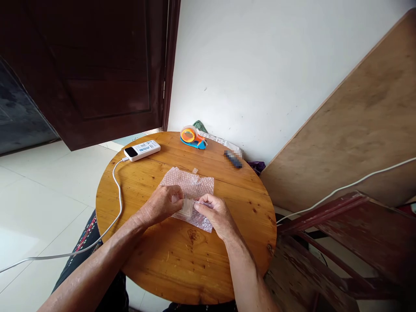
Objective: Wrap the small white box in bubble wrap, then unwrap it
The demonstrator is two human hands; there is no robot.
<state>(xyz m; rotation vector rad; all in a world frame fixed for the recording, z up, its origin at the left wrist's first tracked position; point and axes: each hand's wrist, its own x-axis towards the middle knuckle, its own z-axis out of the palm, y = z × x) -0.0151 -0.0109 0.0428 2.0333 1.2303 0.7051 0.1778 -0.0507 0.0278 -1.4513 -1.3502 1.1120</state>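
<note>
A sheet of clear, pinkish bubble wrap (191, 181) lies across the middle of the round wooden table (191, 268). On its near half rests a small, flat, pale see-through item (186, 208), whose kind I cannot make out. My left hand (166, 200) is closed, thumb against curled fingers, at the wrap's left side; its fingertips seem to pinch the wrap but are partly hidden. With thumb and fingers, my right hand (212, 211) grips the wrap's edge just right of the flat item. A small piece of clear tape (195, 170) shows at the wrap's far edge.
An orange and blue tape dispenser (193, 138) stands at the table's back, with a dark blurred object (233, 159) to its right. A white device (142, 150) with a cable (119, 195) sits at the left. Beyond are a wall, a dark door (113, 78) and a wooden chair (325, 242).
</note>
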